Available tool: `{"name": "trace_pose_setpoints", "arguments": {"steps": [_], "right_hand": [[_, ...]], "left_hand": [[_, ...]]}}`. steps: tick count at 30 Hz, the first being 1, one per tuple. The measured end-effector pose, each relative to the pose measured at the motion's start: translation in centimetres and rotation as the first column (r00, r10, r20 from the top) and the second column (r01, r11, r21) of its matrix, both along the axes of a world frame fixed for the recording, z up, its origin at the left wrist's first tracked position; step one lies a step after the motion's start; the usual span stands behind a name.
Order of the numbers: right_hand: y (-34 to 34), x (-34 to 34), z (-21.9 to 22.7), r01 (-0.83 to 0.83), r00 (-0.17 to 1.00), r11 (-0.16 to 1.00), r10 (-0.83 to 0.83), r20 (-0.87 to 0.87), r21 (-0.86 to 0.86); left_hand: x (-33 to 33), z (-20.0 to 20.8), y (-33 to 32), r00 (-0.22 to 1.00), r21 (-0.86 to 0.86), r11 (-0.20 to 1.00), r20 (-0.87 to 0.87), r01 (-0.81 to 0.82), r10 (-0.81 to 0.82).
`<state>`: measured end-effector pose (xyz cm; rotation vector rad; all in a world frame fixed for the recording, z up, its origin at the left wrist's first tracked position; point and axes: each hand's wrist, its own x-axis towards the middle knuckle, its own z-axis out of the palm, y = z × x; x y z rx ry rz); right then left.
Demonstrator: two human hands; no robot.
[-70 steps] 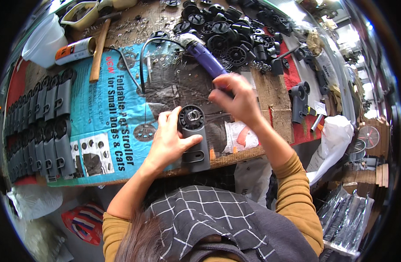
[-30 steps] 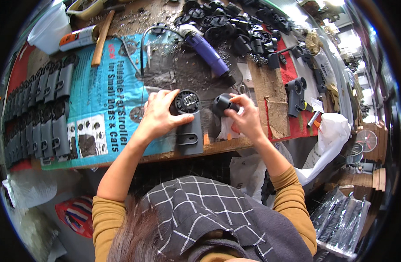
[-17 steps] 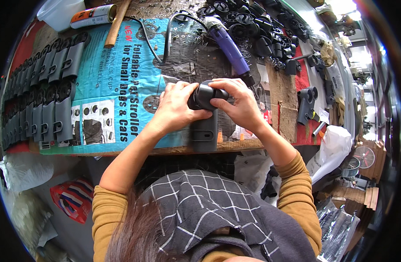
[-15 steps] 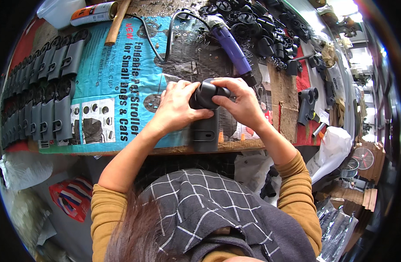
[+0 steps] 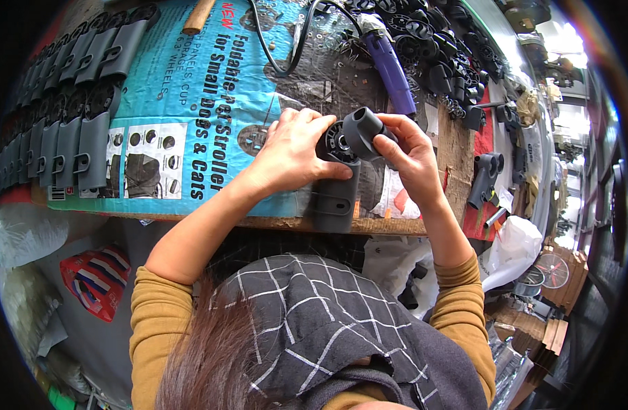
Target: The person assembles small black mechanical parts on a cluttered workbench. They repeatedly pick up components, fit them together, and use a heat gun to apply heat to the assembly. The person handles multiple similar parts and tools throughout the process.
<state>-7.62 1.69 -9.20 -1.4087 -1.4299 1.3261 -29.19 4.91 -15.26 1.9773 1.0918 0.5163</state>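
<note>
My left hand [image 5: 290, 152] grips a dark grey plastic housing [image 5: 335, 202] near the table's front edge, its thumb lying across the part. The housing has a slotted flat end toward me and a round far end, where a black toothed disc [image 5: 337, 141] shows. Between the thumb and fingers of my right hand [image 5: 413, 154] is a dark grey round joint piece [image 5: 360, 130] with a short hollow tube stub. That piece is tilted just right of the disc and partly overlaps the housing's round end; whether they touch I cannot tell.
Rows of similar grey housings [image 5: 88, 150] stand at the left. A purple power tool [image 5: 394, 78] with a black cord lies beyond my hands, near a heap of black round parts [image 5: 430, 48]. A wooden handle [image 5: 198, 17] lies at the far side. A grey joint part [image 5: 485, 179] rests at the right.
The joint piece, earlier seated over the housing's round end, is now tilted off to the right in my right hand, exposing the disc. My left hand still holds the housing. The view has shifted.
</note>
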Motion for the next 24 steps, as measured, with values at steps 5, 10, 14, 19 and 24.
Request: {"name": "trace_pose_setpoints", "arguments": {"steps": [5,10,14,19,24], "right_hand": [[-0.2,-0.2,0.2,0.026,1.0,0.998,-0.026,0.006,0.049],[-0.4,-1.2,0.1,-0.08,0.918,0.951,-0.047,0.395,0.299],[-0.2,-1.6,0.0,-0.228,0.797,0.903,-0.042,0.603,0.364],[0.3,-1.3,-0.2,-0.308,0.769,0.897,0.037,0.639,0.318],[0.1,-0.8,-0.1,-0.226,0.856,0.909,0.014,0.517,0.35]], "left_hand": [[-0.1,0.0,0.5,0.999,-0.026,0.999,0.013,0.031,-0.03],[-0.3,0.1,0.5,0.999,-0.032,0.998,0.018,0.048,-0.047],[-0.5,-0.1,0.5,0.998,-0.018,0.999,0.041,0.052,-0.051],[-0.5,0.0,1.5,0.995,-0.07,0.994,0.054,0.084,-0.08],[-1.4,1.2,2.2,0.99,-0.029,0.992,0.069,0.127,-0.125]]}}
